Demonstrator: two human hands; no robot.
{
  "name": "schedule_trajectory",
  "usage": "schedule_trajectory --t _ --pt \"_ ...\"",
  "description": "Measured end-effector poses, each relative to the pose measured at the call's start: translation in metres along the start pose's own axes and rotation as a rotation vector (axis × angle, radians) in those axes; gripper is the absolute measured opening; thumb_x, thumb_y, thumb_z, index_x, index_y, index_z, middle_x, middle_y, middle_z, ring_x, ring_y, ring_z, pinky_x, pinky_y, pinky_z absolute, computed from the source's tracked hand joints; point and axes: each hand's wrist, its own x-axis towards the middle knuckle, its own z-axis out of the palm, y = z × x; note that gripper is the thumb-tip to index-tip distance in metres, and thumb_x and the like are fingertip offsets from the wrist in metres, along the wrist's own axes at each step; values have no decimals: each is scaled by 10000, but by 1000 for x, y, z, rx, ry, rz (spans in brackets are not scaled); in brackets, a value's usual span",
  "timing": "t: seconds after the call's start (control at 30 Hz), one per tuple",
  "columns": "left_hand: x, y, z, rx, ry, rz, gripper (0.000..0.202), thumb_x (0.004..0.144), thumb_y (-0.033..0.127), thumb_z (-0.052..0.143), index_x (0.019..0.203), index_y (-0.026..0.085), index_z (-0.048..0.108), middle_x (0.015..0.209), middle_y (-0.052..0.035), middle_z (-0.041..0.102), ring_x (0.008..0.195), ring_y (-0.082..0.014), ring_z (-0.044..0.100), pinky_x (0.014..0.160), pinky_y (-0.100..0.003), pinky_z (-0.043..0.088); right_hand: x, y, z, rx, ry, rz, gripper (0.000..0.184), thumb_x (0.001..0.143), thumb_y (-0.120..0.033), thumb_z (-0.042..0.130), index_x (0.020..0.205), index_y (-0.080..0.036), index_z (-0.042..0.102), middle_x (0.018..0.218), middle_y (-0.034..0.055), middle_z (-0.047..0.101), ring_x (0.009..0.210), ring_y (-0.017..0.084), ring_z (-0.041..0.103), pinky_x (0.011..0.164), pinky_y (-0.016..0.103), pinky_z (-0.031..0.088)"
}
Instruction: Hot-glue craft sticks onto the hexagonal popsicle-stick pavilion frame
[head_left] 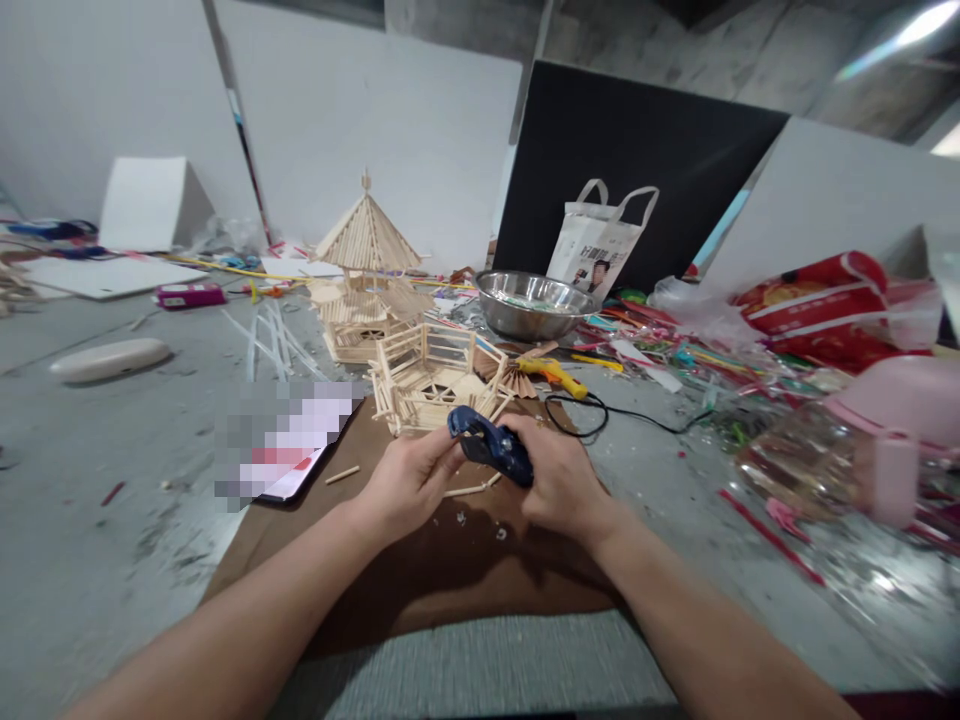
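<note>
My right hand (559,478) is closed around a dark blue tool (487,442), likely a cutter or glue gun, its head pointing left. My left hand (409,480) is pinched at the tool's tip, holding something too small to make out, perhaps a thin wooden stick. Both hands hover over a brown board (450,570) on the table. Just beyond them stands a small open frame of wooden sticks (431,378). Loose sticks (472,488) lie on the board beneath the hands.
A stick pagoda model (367,275) stands behind the frame. A steel bowl (534,303), yellow glue gun (553,374) with black cord, white bag (600,240), red packet (832,310), a plastic bottle with a pink cap (840,455) and a blurred booklet (281,435) surround the board.
</note>
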Motion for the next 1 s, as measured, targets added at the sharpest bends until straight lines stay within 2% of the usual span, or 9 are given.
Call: schedule_trajectory --t 0.17,0.4,0.8,1.0 --pt "0 0 1 -2 -18 -35 237 825 257 336 724 159 527 559 29 485 500 -70 447 490 -164 320 0 -3 -2 9 -47 57 442 535 -124 447 976 -144 441 851 83 600 731 204 563 642 286 409" --pt "1 0 1 -20 -56 -83 263 832 286 318 782 172 549 649 5 569 591 -101 517 562 -181 364 0 -5 -1 0 -90 114 379 576 -128 443 954 -155 454 835 71 594 716 193 554 626 271 394" --pt "3 -2 2 -4 -122 -176 323 840 346 268 806 165 533 665 -12 570 649 -134 527 598 -213 375 0 -6 1 -6 -116 164 298 597 -127 426 891 -161 460 783 60 585 682 180 544 604 254 375" --pt "4 -2 3 -29 -116 -208 322 835 348 274 822 163 538 659 -16 567 648 -138 530 612 -224 384 1 -6 2 -36 -148 193 297 601 -137 435 896 -163 461 772 60 592 680 189 552 600 258 362"
